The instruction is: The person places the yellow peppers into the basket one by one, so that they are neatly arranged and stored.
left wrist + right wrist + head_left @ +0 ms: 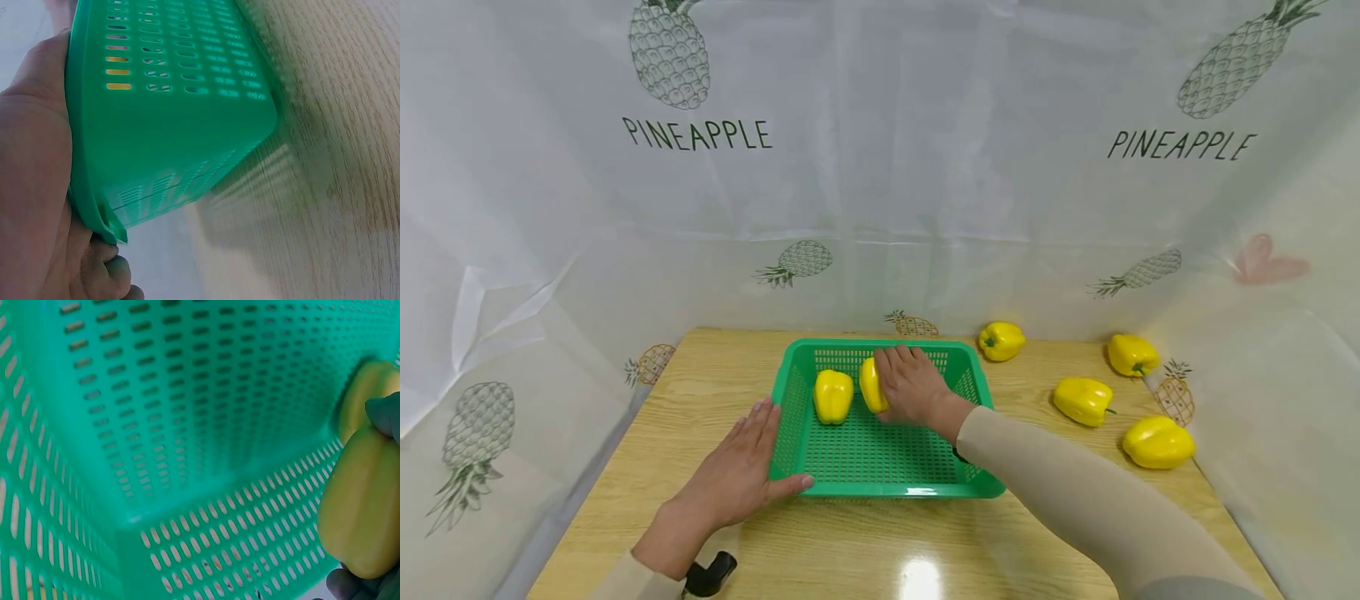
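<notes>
Nearest to me was the wooden table (820,550), and on it the left hand (733,467) lay with its fingers extended against the left rim of the green basket (880,490), its thumb over the near corner; it steadied, I think, more than it gripped. Inside the basket, the right hand (912,387) was grasping one yellow pepper (871,386); whether this pepper touched the floor of the basket, I could not tell. Just to its left, a second pepper (833,397) stood alone in the basket, released. So one was placed and one was in hand, and the work seemed to me in its early part. Four remained outside, to the right: the near one (1158,442), the middle one (1083,402), the far-right one (1132,356) and the farthest one (1002,341), beside the basket's far corner.
</notes>
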The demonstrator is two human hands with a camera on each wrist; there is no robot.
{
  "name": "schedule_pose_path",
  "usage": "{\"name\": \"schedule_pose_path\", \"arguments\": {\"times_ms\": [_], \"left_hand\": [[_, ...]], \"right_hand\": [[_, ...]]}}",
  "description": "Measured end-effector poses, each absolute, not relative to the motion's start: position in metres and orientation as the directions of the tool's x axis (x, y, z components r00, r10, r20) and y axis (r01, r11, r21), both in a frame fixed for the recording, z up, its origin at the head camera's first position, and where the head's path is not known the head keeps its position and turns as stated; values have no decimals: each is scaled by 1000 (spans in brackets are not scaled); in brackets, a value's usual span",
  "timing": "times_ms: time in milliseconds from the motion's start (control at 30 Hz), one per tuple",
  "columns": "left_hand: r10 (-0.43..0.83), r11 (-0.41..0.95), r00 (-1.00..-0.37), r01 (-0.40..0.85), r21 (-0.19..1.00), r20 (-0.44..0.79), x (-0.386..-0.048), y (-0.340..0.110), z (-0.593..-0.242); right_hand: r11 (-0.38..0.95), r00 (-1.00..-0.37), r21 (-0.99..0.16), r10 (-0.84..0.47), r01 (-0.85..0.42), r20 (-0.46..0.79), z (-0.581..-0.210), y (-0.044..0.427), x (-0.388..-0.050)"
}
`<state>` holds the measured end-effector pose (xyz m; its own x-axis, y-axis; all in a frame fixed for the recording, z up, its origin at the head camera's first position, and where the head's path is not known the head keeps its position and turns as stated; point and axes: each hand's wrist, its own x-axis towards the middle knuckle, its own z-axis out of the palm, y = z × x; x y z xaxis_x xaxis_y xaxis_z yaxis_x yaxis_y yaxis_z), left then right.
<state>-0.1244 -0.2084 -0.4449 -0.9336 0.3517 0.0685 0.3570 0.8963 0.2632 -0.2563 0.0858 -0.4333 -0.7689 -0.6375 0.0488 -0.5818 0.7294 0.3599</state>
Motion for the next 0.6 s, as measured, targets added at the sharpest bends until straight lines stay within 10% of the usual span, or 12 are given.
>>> {"name": "schedule_pose_path", "arguments": {"times_ms": [600], "left_hand": [[346,898,-937,344,275,43,-124,-208,-446]], "right_hand": [[739,-788,349,-616,-576,4,-469,87,-257]]}}
